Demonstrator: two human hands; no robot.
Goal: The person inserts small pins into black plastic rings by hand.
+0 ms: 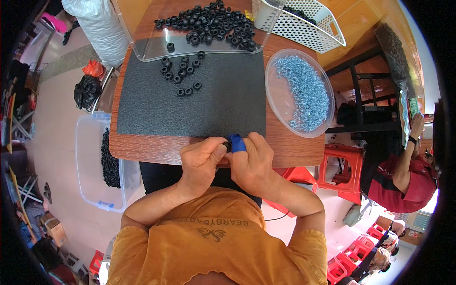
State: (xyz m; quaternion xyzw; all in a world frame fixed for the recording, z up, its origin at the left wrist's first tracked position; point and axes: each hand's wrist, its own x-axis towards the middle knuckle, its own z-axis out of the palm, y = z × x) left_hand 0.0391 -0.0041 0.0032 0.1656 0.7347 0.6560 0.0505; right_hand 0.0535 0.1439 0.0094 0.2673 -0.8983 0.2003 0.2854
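Observation:
At the near edge of the table, my left hand and my right hand meet with fingertips pinched. Between them is a small black piece, mostly covered by the fingers. A blue wrap goes round a finger of my right hand. Beyond the hands, several loose black ring-shaped pieces lie on a dark textured mat. More such pieces are heaped in a clear tray at the far side. Right of the mat, a clear round bowl holds tiny shiny light-blue pieces.
A white perforated basket with black pieces stands at the far right. Left of the table is a clear plastic bin with small black parts. Red stools stand to the right, where a person in dark red works nearby.

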